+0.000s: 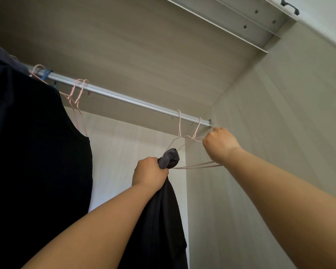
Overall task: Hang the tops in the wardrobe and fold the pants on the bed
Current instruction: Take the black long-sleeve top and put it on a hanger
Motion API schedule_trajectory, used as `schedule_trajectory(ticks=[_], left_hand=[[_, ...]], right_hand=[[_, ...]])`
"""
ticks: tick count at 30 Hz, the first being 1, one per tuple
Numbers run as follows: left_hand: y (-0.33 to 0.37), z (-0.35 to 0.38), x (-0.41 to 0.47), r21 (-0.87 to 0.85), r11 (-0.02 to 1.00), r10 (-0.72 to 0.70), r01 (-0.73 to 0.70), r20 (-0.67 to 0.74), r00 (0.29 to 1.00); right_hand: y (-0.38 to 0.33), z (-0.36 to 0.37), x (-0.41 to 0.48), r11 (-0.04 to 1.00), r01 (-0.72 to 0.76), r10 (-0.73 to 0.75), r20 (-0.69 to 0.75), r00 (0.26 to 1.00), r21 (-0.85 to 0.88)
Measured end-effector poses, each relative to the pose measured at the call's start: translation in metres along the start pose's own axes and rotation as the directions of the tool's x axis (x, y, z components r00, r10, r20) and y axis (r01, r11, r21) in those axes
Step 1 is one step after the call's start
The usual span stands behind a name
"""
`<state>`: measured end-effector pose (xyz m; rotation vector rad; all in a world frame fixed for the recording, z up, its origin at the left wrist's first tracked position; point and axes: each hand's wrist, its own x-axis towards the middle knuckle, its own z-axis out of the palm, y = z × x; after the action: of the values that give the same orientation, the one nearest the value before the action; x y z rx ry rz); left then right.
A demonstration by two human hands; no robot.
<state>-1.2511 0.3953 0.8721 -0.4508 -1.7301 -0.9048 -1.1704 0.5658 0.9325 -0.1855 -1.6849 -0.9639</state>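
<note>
I look up into the wardrobe at its metal rail (124,98). My left hand (149,174) grips a bunched dark top (163,210), whose cloth hangs down below my fist. My right hand (219,143) is raised near the rail's right end and grips pink wire hangers (192,166) that hook over the rail there. A black top (37,152) hangs on a pink hanger at the left of the rail.
More pink hangers (78,94) and a blue hook (46,73) hang on the rail's left half. The wardrobe's side wall (279,133) stands close on the right, the shelf underside (144,45) above. The rail's middle stretch carries nothing.
</note>
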Motion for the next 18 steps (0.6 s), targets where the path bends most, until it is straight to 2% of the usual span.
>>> schedule_trajectory(ticks=[3, 6, 9, 11, 16, 18], left_hand=[[0.003, 0.001, 0.001, 0.008, 1.000, 0.012, -0.012, -0.010, 1.000], [0.000, 0.004, -0.001, 0.011, 1.000, 0.005, -0.005, -0.008, 1.000], [-0.005, 0.003, -0.002, 0.008, 1.000, -0.010, 0.010, -0.016, 1.000], [-0.008, 0.000, -0.004, 0.007, 1.000, -0.019, 0.020, -0.020, 1.000], [-0.018, -0.009, -0.015, -0.017, 0.999, -0.041, 0.040, -0.007, 0.999], [-0.023, -0.012, -0.024, -0.059, 0.997, -0.055, 0.057, 0.030, 0.998]], right_hand=[[-0.003, -0.003, 0.003, 0.997, -0.042, 0.043, -0.022, 0.999, 0.058], [-0.006, -0.001, 0.007, 0.963, -0.144, 0.154, -0.026, 0.988, 0.226], [-0.008, 0.003, 0.010, 0.840, -0.274, 0.294, 0.032, 0.955, 0.468], [-0.010, 0.004, 0.013, 0.754, -0.329, 0.350, 0.076, 0.934, 0.568], [-0.021, 0.005, 0.013, 0.568, -0.410, 0.460, 0.138, 0.877, 0.713], [-0.029, 0.006, 0.005, 0.548, -0.417, 0.470, 0.146, 0.871, 0.725]])
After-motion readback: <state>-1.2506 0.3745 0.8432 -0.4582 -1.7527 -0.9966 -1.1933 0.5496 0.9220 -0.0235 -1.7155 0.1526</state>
